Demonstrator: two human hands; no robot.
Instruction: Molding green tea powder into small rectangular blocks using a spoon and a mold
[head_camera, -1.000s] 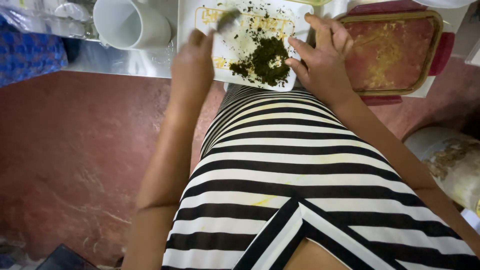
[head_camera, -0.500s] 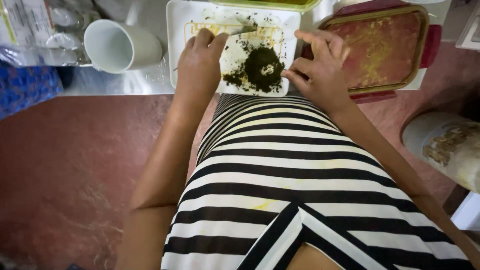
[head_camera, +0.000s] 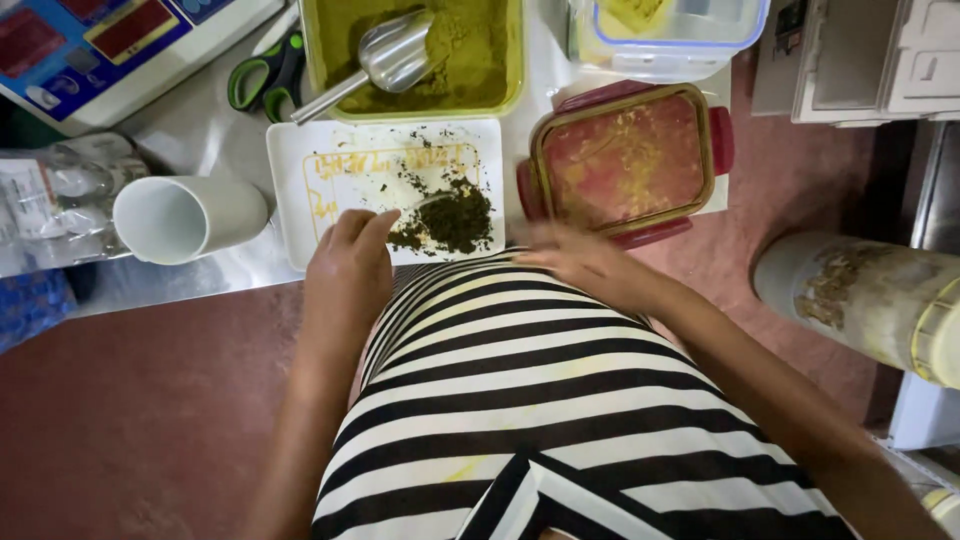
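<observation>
A white rectangular tray (head_camera: 290, 180) lies on the steel counter with a heap of dark green flakes (head_camera: 455, 215) at its near right. My left hand (head_camera: 345, 270) rests at the tray's near edge, closed on a thin metal utensil (head_camera: 425, 203) whose tip reaches the heap. My right hand (head_camera: 580, 262) is blurred, flat with fingers apart, off the tray near the counter's front edge and just below a red-rimmed container (head_camera: 625, 160). It holds nothing.
Behind the tray stands a green tub of olive powder (head_camera: 480, 60) with a metal scoop (head_camera: 390, 55). A white cup (head_camera: 185, 215) lies on its side at left, with scissors (head_camera: 265, 75) and a scale (head_camera: 100, 40) behind. A stained cylinder (head_camera: 860, 295) stands at right.
My right hand has drawn back off the tray toward my body. My left hand has slid to the tray's near edge. The view now takes in more of the counter's far side.
</observation>
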